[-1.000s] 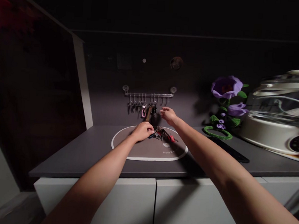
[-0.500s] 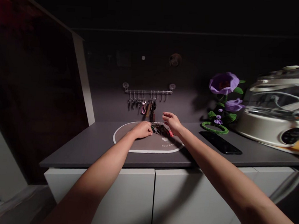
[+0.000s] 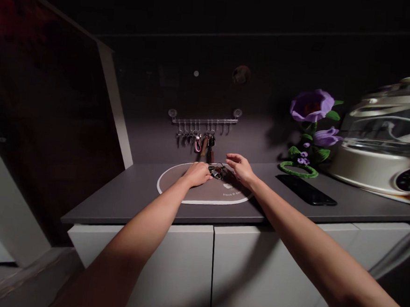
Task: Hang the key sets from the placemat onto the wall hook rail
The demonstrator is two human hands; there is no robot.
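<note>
A: Where do the keys lie?
B: The loose bunch of keys [image 3: 217, 172] lies on the oval mat [image 3: 205, 196], between the hands; the mat, set on the dark tabletop [image 3: 125, 195], presumably spares that surface from scratching metal.
A: State of each hand?
B: Left hand [image 3: 198, 174]: fingers curled downward at the bunch's left edge, probably to steady it; whether they pinch a key cannot be told. Right hand [image 3: 241, 169]: fingers loosely parted at the bunch's right side, nothing visible between them, a posture that leaves the keys in view from above.
A: And the rail [image 3: 224, 121] behind?
B: Fixed to the wall on two round mounts. Hanging keys [image 3: 197, 143] occupy its left and middle hooks, likely spaced so that each set stays separate; the rightmost hooks carry none.
A: The phone [image 3: 306, 190]?
B: Flat, right of the mat, well apart from the bunch, seemingly clear of the working area.
</note>
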